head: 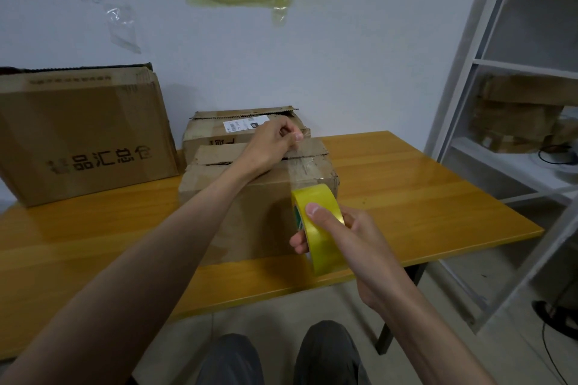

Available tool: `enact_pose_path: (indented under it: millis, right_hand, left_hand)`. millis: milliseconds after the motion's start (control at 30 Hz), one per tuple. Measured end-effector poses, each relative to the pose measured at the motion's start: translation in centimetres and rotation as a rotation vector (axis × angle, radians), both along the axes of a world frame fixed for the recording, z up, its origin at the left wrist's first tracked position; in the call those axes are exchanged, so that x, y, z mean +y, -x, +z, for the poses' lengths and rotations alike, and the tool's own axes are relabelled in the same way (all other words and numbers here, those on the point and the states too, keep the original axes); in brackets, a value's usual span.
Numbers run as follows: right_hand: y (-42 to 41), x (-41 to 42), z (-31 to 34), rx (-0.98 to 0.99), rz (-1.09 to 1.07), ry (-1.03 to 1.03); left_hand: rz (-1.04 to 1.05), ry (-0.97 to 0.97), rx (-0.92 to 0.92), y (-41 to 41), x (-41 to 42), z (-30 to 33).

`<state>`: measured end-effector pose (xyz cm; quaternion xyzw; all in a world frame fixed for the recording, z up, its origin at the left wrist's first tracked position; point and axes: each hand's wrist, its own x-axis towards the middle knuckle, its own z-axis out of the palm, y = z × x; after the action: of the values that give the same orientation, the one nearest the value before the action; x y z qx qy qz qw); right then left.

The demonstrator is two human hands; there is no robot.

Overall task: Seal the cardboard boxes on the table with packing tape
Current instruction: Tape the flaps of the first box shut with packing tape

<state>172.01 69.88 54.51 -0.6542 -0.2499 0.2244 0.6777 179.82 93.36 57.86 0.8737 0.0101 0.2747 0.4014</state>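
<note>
Fingers [294, 134] of the left hand [272, 147] curl down, pinning the tape end on the near box [250, 197] at the table's [406, 197] middle; the right hand [344, 237] grips the tape roll [319, 228] just off its front edge. Uneven pull could wrinkle or skew the strip — or lift the end. Both forearms reach forward, left crossing rightward.

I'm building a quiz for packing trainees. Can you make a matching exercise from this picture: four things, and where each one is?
Things:
1. tape roll
2. left hand
3. large printed box
4. labelled box

Places:
A. far left of the table
B. gripped in the right hand
C. directly behind the near box
D. holding the tape end on the near box's top

Pairs: 1-B, 2-D, 3-A, 4-C
</note>
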Motion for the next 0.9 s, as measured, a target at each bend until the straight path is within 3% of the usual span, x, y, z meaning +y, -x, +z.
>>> enact_pose_path:
  millis: [167, 900]
  right_hand:
    - [-0.4, -0.7, 1.1, 0.000, -0.030, -0.056]
    - [-0.9, -0.2, 0.0, 0.010, -0.032, 0.037]
  left_hand:
    - [0.008, 0.055, -0.034, -0.3, 0.0, 0.0]
    - [0.151, -0.087, 0.113, -1.0, 0.1, -0.2]
